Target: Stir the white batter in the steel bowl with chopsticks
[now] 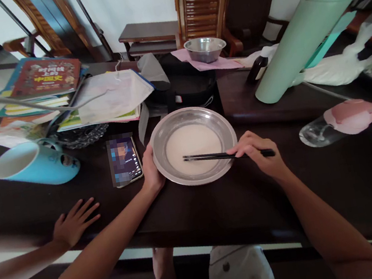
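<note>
A metal bowl (229, 139) stands before me on the dark table, with a milky white liquid (191, 141) in it. My left hand (151, 169) grips the bowl's left side, fingers against the outer wall and partly hidden under the rim. In my right hand (258, 153) is a pair of black chopsticks (210, 156), held close together near their thick ends. Their tips point left and reach the liquid near the middle of the bowl. Just left of my left hand lies a phone (127, 159) with its screen lit, partly blurred out.
Another person's hand (75, 223) rests spread on the table at left. Around the bowl stand a blue mug (35, 164), stacked books (43, 77), a black bag (184, 87), a smaller metal bowl (206, 51), a tall green flask (308, 42) and a pink-lidded bottle (343, 120).
</note>
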The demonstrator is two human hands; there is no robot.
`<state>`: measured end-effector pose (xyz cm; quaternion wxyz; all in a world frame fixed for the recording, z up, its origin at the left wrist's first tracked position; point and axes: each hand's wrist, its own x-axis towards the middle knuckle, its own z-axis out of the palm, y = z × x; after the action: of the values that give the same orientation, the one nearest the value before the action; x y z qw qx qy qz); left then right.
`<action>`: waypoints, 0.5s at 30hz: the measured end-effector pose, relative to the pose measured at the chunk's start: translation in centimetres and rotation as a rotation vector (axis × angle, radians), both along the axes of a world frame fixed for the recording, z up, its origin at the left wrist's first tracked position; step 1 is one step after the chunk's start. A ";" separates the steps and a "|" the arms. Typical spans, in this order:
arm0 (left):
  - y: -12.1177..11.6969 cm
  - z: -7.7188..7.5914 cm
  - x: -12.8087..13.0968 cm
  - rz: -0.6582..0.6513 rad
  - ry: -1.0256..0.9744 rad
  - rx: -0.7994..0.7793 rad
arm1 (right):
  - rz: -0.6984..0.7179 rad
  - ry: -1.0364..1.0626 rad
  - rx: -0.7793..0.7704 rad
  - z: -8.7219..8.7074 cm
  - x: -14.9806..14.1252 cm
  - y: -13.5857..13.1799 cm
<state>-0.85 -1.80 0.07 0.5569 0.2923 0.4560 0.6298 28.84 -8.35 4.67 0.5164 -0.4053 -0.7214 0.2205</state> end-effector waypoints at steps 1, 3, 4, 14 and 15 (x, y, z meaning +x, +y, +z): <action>0.0 0.0 0.0 0.004 -0.006 -0.004 | 0.005 -0.031 -0.009 0.0 -0.1 0.0; 0.0 -0.1 0.0 0.008 -0.011 -0.017 | -0.024 -0.064 -0.003 -0.1 -0.2 0.1; 0.1 -0.1 -0.1 0.005 -0.008 -0.020 | -0.057 -0.059 0.007 -0.1 -0.1 0.1; 0.0 0.0 -0.1 0.006 -0.004 -0.013 | -0.004 0.038 -0.015 -0.3 0.1 0.0; 0.0 0.0 0.0 0.009 -0.006 -0.017 | 0.000 0.005 -0.036 -0.2 -0.1 0.1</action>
<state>-0.89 -1.78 0.12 0.5578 0.2838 0.4609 0.6292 28.75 -8.29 4.42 0.5107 -0.4139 -0.7161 0.2347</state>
